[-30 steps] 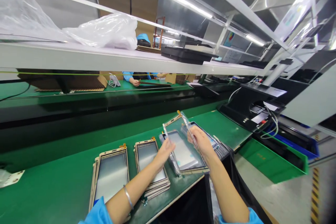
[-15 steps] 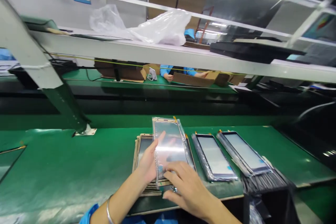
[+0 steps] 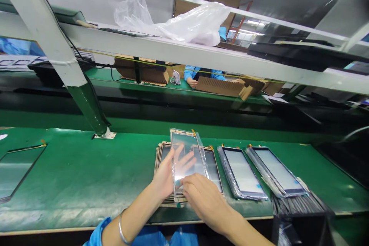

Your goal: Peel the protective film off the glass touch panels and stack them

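Note:
A flat screen panel in a clear plastic sleeve (image 3: 187,150) is held tilted up over the green bench. My left hand (image 3: 168,173) supports it from behind, fingers spread and visible through the plastic. My right hand (image 3: 203,198) pinches its near bottom edge. Below them lie two stacks of bare gold-rimmed panels (image 3: 211,163). To the right, two piles of sleeved panels (image 3: 242,173) rest on the mat.
A green mat (image 3: 72,173) covers the bench. A single panel (image 3: 17,167) lies at far left. A slanted post (image 3: 86,100) stands at back left. The shelf above (image 3: 173,52) carries plastic bags. Another person's hands (image 3: 192,82) work on a far bench. Black trays (image 3: 300,205) stand at right.
The view swung left. My hands carried the sleeved panel from the right-hand piles to above the bare-panel stacks, and my left hand now lies flat behind it.

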### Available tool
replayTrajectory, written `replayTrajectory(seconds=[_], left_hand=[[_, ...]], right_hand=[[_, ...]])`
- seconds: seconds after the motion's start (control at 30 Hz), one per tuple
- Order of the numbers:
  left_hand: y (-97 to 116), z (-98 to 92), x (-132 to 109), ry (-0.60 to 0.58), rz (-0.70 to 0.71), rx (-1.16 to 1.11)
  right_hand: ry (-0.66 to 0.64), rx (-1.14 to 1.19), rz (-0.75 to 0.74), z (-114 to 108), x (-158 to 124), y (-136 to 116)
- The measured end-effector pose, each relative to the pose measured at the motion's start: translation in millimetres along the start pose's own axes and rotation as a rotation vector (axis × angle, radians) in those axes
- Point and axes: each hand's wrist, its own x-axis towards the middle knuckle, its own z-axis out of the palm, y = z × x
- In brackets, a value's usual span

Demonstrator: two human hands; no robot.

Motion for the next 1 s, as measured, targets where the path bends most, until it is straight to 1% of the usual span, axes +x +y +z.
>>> replayTrajectory(seconds=[0.07, 0.1, 0.2, 0.23, 0.27, 0.3, 0.33, 0.4, 0.43, 0.5, 0.53, 0.57, 0.6, 0.67, 0.77, 0.83, 0.87, 0.93, 1.0], left_hand=[[-3.8, -0.3, -4.3, -0.032, 0.013, 0.112], [-5.6, -0.2, -6.6, -0.064, 0.02, 0.176], [-9.1, -0.3, -11.6, -0.142, 0.028, 0.347], [-9.5, -1.1, -12.6, -0.138, 0.028, 0.382], [-9.5, -2.7, -13.6, -0.119, 0.023, 0.409], [-9.2, -5.1, -14.8, -0.091, 0.009, 0.434], [-8.6, -8.4, -16.7, -0.065, -0.008, 0.454], [-6.9, -17.7, -22.3, -0.026, -0.032, 0.483], [-5.9, -23.2, -26.0, 0.0, -0.032, 0.493], [-4.2, -34.6, -33.4, 0.083, -0.008, 0.496], [-3.7, -39.5, -36.4, 0.133, 0.009, 0.491], [-3.6, -43.5, -38.6, 0.18, 0.021, 0.483], [-3.9, -46.3, -39.9, 0.214, 0.03, 0.475], [-5.5, -47.9, -40.0, 0.233, 0.034, 0.471], [-9.7, -43.9, -37.5, 0.204, 0.029, 0.507], [-12.3, -41.2, -36.7, 0.21, 0.032, 0.538], [-13.2, -40.7, -36.7, 0.229, 0.05, 0.553], [-14.1, -42.1, -37.5, 0.277, 0.117, 0.584], [-14.0, -45.4, -38.1, 0.305, 0.175, 0.628]], right_hand=[[0.057, 0.083, 0.108, 5.9, 0.4, 5.0], [0.067, 0.151, 0.201, 8.6, 1.7, 8.5], [0.081, 0.464, 0.557, 13.7, 10.0, 25.6], [0.114, 0.58, 0.662, 12.9, 13.8, 35.5], [0.181, 0.675, 0.744, 9.8, 17.2, 48.5], [0.287, 0.727, 0.81, 3.6, 19.7, 64.8], [0.419, 0.736, 0.866, -5.8, 20.6, 84.2], [0.729, 0.634, 0.963, -33.5, 15.7, 128.1], [0.816, 0.597, 0.993, -49.9, 10.0, 149.6], [0.925, 0.563, 1.02, -79.6, -5.1, 182.5], [0.946, 0.562, 1.023, -89.7, -12.6, 191.2], [0.962, 0.563, 1.024, -94.8, -18.8, 193.9], [0.963, 0.572, 1.024, -94.5, -23.0, 190.5], [0.906, 0.622, 1.022, -78.9, -24.1, 169.0], [0.714, 0.773, 1.022, -38.4, -10.6, 119.5], [0.566, 0.955, 1.024, -18.7, 1.5, 90.0], [0.508, 1.063, 1.021, -13.7, 6.4, 78.8], [0.431, 1.248, 1.009, -12.7, 12.6, 64.8], [0.406, 1.3, 1.013, -18.1, 14.1, 60.4]])
